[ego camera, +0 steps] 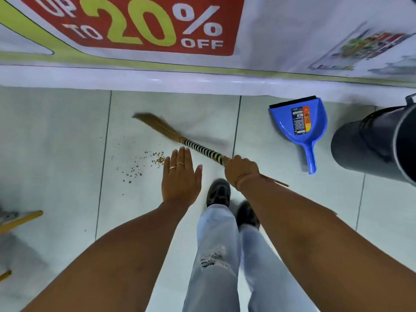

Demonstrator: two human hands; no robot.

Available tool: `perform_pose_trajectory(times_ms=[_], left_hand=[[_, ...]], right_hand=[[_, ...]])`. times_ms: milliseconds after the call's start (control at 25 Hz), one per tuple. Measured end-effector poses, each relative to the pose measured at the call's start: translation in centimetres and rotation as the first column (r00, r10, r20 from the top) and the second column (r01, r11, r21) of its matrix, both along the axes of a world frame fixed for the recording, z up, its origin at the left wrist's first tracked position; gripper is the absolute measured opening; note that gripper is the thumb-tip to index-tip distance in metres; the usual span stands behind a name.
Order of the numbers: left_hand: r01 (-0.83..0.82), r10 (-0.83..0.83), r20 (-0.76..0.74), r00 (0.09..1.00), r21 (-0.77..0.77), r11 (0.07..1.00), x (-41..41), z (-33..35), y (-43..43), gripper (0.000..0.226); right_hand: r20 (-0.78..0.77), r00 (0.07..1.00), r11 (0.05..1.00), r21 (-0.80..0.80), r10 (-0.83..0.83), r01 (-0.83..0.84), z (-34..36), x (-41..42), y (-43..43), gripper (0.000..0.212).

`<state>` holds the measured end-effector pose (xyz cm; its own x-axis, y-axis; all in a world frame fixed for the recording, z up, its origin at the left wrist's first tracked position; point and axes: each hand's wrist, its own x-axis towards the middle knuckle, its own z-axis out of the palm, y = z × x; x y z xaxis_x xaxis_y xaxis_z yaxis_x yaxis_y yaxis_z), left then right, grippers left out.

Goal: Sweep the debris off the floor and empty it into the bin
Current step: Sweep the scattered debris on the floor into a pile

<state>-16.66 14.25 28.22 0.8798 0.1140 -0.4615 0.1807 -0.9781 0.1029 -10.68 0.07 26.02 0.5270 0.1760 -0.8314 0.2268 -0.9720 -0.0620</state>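
My right hand grips the striped handle of a short grass broom. Its straw head points up and to the left, blurred, above the floor tiles. Brown debris crumbs lie scattered on the tile just left of my left hand, which is flat and open, palm down, holding nothing. A blue dustpan lies on the floor to the right, handle toward me. At the right edge stands a dark grey bin.
A white ledge with a sale banner runs across the far side. My shoes and jeans stand in the middle. A yellow and grey object sits at the left edge.
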Motion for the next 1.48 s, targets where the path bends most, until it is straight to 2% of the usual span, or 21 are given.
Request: perform_pose_trajectory(times_ms=[240, 400, 480, 640, 720, 880, 1240, 1480], left_hand=[[-0.036, 0.038, 0.05, 0.998, -0.033, 0.999, -4.9, 1.6, -0.8, 0.062], [-0.088, 0.097, 0.094, 0.991, -0.088, 0.992, -11.0, 3.7, -1.6, 0.058], [-0.072, 0.08, 0.079, 0.994, -0.102, 0.992, -14.3, 4.8, -1.4, 0.059], [-0.062, 0.066, 0.039, 0.997, -0.094, 0.994, -19.7, 5.6, 1.0, 0.063], [-0.066, 0.07, 0.047, 0.996, -0.072, 0.995, -21.5, 4.8, 3.4, 0.063], [-0.097, 0.099, 0.035, 0.995, -0.054, 0.994, -23.9, 3.2, 8.8, 0.059], [-0.069, 0.07, 0.015, 0.997, -0.056, 0.996, -27.7, 2.3, 21.0, 0.063], [-0.085, 0.088, 0.068, 0.994, -0.048, 0.995, -28.5, 3.8, 24.9, 0.059]], right_hand=[[0.014, 0.999, 0.995, 0.094, -0.037, 0.036, 1.8, -7.6, 0.3, 0.048], [0.052, 0.973, 0.963, 0.166, -0.224, 0.213, 4.4, -12.4, -1.2, 0.056], [0.056, 0.923, 0.918, 0.144, -0.381, 0.37, 5.6, -15.0, -2.1, 0.056], [0.012, 0.75, 0.75, 0.008, -0.661, 0.661, 5.5, -20.9, -2.6, 0.048], [-0.052, 0.739, 0.741, -0.036, -0.672, 0.671, 4.6, -23.8, -0.4, 0.045], [-0.118, 0.798, 0.804, -0.001, -0.591, 0.595, 3.0, -27.5, 7.1, 0.048], [-0.104, 0.802, 0.801, 0.056, -0.589, 0.596, 1.3, -30.0, 22.1, 0.043], [-0.077, 0.777, 0.768, 0.117, -0.625, 0.63, 4.0, -31.9, 23.7, 0.053]])
